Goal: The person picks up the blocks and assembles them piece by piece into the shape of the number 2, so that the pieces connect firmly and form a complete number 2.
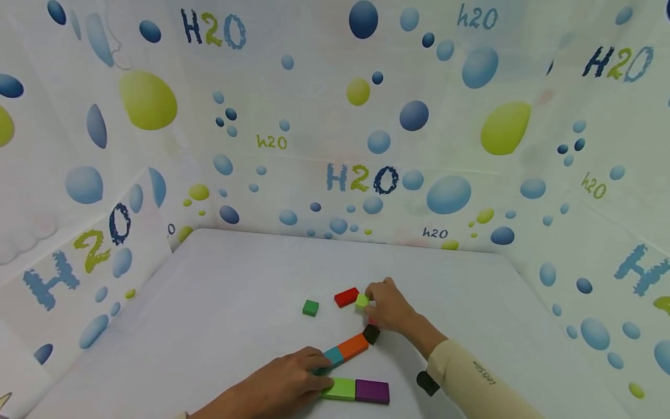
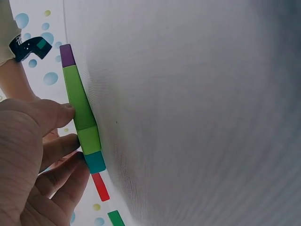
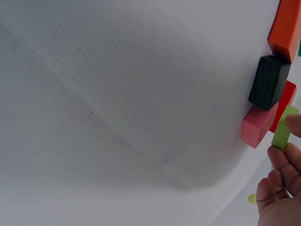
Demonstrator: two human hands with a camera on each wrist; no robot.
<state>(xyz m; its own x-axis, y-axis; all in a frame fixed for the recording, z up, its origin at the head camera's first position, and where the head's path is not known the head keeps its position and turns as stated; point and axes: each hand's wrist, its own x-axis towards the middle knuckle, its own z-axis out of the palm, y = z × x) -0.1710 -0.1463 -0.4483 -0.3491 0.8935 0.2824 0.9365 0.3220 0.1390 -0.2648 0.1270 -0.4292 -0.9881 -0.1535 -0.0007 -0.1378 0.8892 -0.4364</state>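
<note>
In the head view my right hand [image 1: 389, 305] pinches a small light green block [image 1: 361, 302] between thumb and fingers. The right wrist view shows this block beside a pink block [image 3: 257, 125], a black block [image 3: 269, 82] and a red block [image 3: 285, 106]. My left hand [image 1: 290, 375] rests against the left ends of two rows: a teal block [image 1: 334, 355] joined to an orange block [image 1: 353, 347], and a long light green block [image 1: 340, 389] joined to a purple block [image 1: 372, 391]. In the left wrist view its fingertips touch the green and teal blocks.
A dark green block [image 1: 310, 308] lies alone, left of the red block [image 1: 346, 297]. The white tabletop [image 1: 235, 302] has printed curtain walls [image 1: 293, 174] behind and at both sides. A black wrist device [image 1: 427, 383] is on my right forearm.
</note>
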